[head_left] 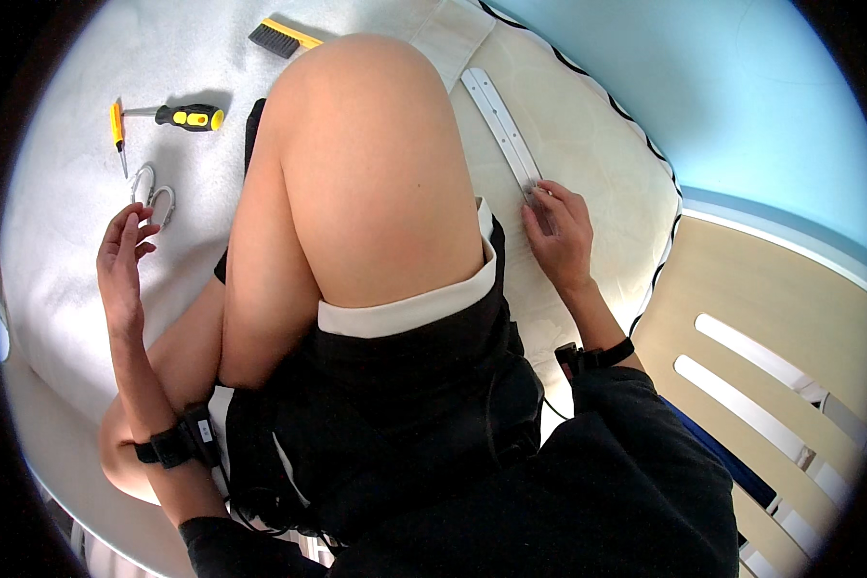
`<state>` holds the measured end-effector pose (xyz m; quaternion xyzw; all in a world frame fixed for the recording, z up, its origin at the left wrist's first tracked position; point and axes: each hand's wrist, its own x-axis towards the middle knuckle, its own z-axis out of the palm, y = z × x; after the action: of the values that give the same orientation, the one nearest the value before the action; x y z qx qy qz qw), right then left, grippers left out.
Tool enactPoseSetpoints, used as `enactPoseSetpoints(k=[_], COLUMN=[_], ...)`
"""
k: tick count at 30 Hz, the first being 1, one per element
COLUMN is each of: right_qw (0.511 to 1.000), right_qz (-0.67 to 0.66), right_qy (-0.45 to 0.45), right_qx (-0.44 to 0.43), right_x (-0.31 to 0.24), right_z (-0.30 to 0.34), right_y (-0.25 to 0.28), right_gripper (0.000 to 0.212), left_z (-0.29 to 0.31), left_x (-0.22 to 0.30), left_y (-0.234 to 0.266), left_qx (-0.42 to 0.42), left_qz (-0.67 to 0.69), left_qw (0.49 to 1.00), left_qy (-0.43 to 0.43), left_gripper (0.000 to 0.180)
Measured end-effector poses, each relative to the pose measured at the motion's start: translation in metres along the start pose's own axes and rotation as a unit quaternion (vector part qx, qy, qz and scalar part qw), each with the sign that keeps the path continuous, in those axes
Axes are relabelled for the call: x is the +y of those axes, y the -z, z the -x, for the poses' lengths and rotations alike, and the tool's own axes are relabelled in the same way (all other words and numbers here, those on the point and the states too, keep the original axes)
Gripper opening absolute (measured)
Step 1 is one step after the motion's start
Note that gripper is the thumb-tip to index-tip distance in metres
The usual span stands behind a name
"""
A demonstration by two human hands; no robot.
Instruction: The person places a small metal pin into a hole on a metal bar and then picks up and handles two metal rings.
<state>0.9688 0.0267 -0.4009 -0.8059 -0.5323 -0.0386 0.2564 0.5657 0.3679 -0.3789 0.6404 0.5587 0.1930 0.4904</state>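
The long silver metal strip (499,120) lies aslant on the pale sheet (602,144), its near end held between the narrowed fingers of my right hand (563,239). I'd judge it light, stiff and slick, its flat faces kinder to pinch than its thin edges. My left hand (121,265) is curled at a grey-white looped tool (164,206); whether it grips, I can't tell. My raised knee (376,144) hems the strip's left; rightward there's room before the blue wall (742,96).

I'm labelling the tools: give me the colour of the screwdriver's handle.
The screwdriver's handle is black with yellow patches, shown in the head view.
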Motion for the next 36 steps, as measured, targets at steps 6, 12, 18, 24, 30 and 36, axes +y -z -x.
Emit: enactPoseSetpoints(k=[6,12,18,24,30,36], right_qw=[0.996,0.997,0.999,1.000,0.996,0.988], right_qz=[0.059,0.055,0.023,0.018,-0.010,-0.066], right_qy=[0.042,0.026,0.007,-0.022,-0.088,-0.141], right_qx=[-0.046,-0.048,-0.045,-0.012,0.005,-0.023], right_x=[-0.002,-0.004,0.001,0.004,0.011,0.017], right_z=[-0.008,-0.010,-0.009,-0.008,-0.007,-0.011], right_y=[0.010,0.009,0.009,0.011,0.013,0.017], right_gripper=[0.035,0.036,0.039,0.032,0.021,0.018], left_z=[-0.001,-0.002,0.001,0.000,-0.001,0.000], left_x=[-0.002,-0.002,0.004,0.002,0.001,0.001], left_y=[0.001,0.001,-0.001,0.000,0.000,-0.002], left_qx=[0.001,-0.008,0.007,0.001,0.006,0.017], left_qz=[-0.017,0.006,0.009,0.017,0.011,-0.009], left_qw=[1.000,1.000,1.000,1.000,1.000,1.000], left_qy=[0.002,0.002,-0.007,-0.004,-0.002,-0.001], left_gripper=[0.043,0.042,0.037,0.037,0.036,0.037])
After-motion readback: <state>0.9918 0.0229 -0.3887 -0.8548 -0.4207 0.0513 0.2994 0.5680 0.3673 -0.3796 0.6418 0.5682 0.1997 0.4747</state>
